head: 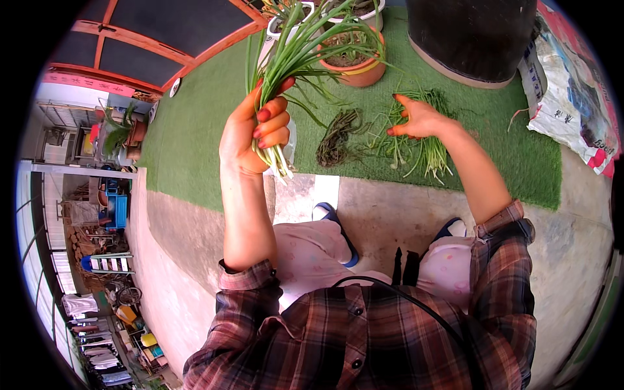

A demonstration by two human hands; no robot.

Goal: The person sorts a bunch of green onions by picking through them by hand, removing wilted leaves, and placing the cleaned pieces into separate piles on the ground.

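My left hand (261, 122) is closed around a bunch of green onions (297, 48). Their long leaves fan upward, while the white root ends stick out below my fist. My right hand (424, 119) is over a loose pile of thin green onions (436, 158) on the green turf mat (195, 126), with thumb and fingers apart. Whether its fingertips touch the stalks I cannot tell. Between the hands lies a small heap of dark, withered trimmings (336, 141). Something whitish (292, 141) shows partly behind my left fist.
Beyond the greens stand a terracotta pot (358, 75) with plants and white planters (378, 12). A large black container (470, 39) is at the back right, beside a printed plastic sack (565, 102). Orange-framed doors (190, 59) border the mat. My slippered feet (336, 229) rest on concrete.
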